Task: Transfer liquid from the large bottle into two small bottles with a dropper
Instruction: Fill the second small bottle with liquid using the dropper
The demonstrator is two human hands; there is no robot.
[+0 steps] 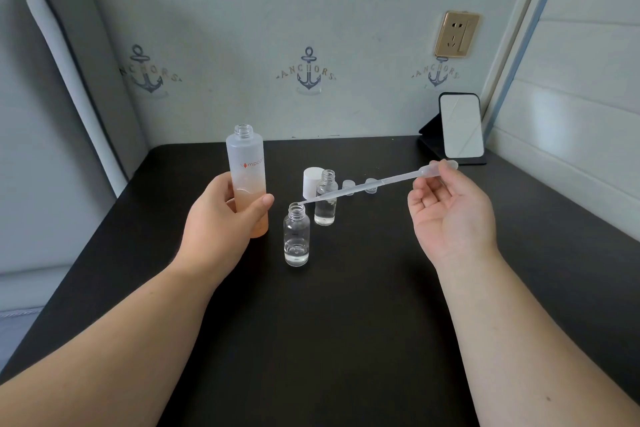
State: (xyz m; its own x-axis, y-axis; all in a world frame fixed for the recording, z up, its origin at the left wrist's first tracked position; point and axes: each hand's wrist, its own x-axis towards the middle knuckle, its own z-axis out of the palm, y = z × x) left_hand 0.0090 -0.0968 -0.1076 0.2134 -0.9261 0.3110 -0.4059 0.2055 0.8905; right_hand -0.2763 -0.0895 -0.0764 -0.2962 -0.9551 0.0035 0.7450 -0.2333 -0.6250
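A: Entry. Left hand (pixel 221 218) grips the large bottle (pixel 247 180) around its lower half, upright on the black table (pixel 346 322), cap off. Right hand (pixel 446 215) pinches the bulb end of the dropper (pixel 377 182) between thumb and fingertips, other fingers loose. The dropper slopes down to the left, its tip at the mouth of the near small bottle (pixel 296 236).

B: Tip inside the neck?

A: Cannot tell; it sits at the rim, either just over it or touching. The near bottle holds only a shallow layer of clear liquid. The far small bottle (pixel 326 199) stands just behind, filled higher.

B: So the step in hand, as I judge it, is emptying the dropper into the near bottle. Advice: bring the dropper closer to upright so the tip points down the neck, not across it. At this slant a drop could run along the rim and down the outside.

A: Squeeze slowly, too. Nothing steadies the small bottle, and it looks light; a nudge from the tip could tip it.

B: Caps?

A: White cap (pixel 312 181) and two small clear caps (pixel 360 185) sit behind the bottles, apart from the work. A mirror (pixel 462 125) leans at the back right.
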